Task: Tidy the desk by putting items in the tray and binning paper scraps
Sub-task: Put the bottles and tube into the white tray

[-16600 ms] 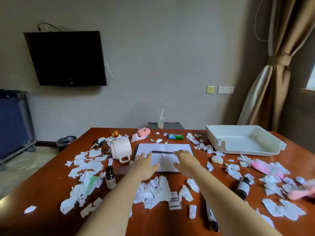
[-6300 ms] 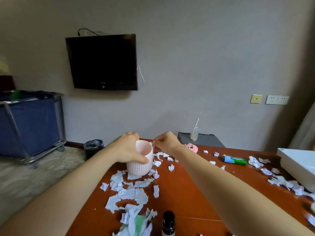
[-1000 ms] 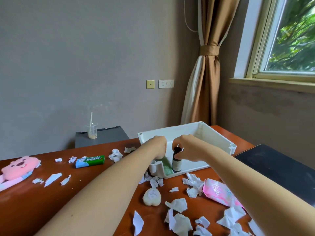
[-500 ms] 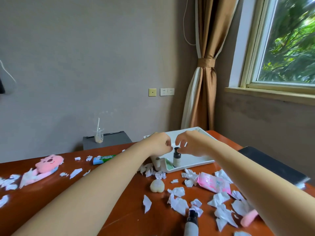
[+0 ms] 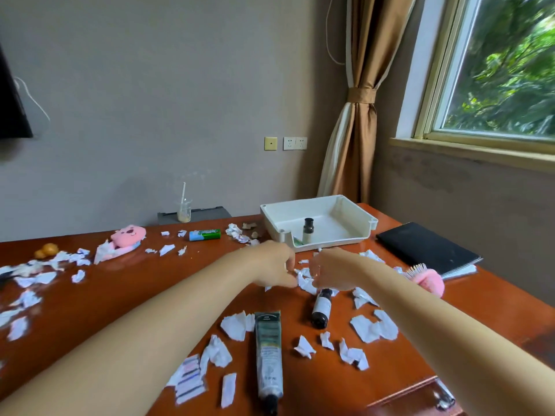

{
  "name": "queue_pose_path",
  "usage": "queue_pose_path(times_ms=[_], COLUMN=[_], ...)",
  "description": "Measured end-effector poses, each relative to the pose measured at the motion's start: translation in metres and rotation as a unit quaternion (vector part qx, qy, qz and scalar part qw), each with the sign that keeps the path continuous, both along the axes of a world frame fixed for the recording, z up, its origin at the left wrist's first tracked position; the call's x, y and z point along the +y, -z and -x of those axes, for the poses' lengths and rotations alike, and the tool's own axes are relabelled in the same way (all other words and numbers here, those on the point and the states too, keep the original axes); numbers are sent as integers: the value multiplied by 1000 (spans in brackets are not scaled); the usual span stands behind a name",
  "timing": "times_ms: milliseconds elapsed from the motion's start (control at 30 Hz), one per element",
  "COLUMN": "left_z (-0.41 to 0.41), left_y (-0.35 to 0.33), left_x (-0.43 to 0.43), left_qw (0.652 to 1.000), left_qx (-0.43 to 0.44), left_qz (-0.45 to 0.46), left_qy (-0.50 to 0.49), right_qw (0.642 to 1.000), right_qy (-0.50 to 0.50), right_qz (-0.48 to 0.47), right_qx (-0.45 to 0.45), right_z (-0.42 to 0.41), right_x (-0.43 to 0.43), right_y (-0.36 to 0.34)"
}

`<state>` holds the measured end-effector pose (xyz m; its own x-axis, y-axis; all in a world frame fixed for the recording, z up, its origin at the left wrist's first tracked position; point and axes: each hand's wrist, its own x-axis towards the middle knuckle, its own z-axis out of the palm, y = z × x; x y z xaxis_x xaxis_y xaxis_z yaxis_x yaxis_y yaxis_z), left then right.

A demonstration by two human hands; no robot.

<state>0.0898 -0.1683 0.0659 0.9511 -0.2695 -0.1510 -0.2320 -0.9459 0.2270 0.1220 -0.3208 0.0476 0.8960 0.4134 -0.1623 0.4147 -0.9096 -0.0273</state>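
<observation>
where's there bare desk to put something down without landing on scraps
Free: the bare wood between the green gum pack and the left hand, and most of the white tray floor behind its small bottle. Crowded: scraps around both hands, the tube and the far-left edge.

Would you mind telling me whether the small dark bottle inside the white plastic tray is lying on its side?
No, the small dark bottle stands upright near the front wall of the white plastic tray.

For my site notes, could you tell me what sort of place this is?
Probably a hotel or guest room: a wooden desk, a tied-back curtain beside a window, and a wall-mounted screen.
</observation>
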Motion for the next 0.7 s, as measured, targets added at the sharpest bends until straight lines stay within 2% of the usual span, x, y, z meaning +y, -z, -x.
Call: queue_pose_path(times_ms=[100,300,433,567,700], left_z=[18,37,35,30,23], left_y=[18,55,60,62,66], left_x=[4,-2,1,5,-1], left_qw=[999,996,993,989,984], left_qx=[31,31,60,69,61], left_qz=[-21,-62,-54,-34,-66], left_qy=[-16,-54,-90,-126,-155], right_qw=[1000,997,991,986,980], right_qy=[22,70,117,151,188], right_qz=[9,-27,-64,-61,-59], right_qx=[5,-8,4,17,8], right_z=[12,8,3,-2,-9], right_x=[-3,-3,2,9,14], right_y=[9,28,38,42,47])
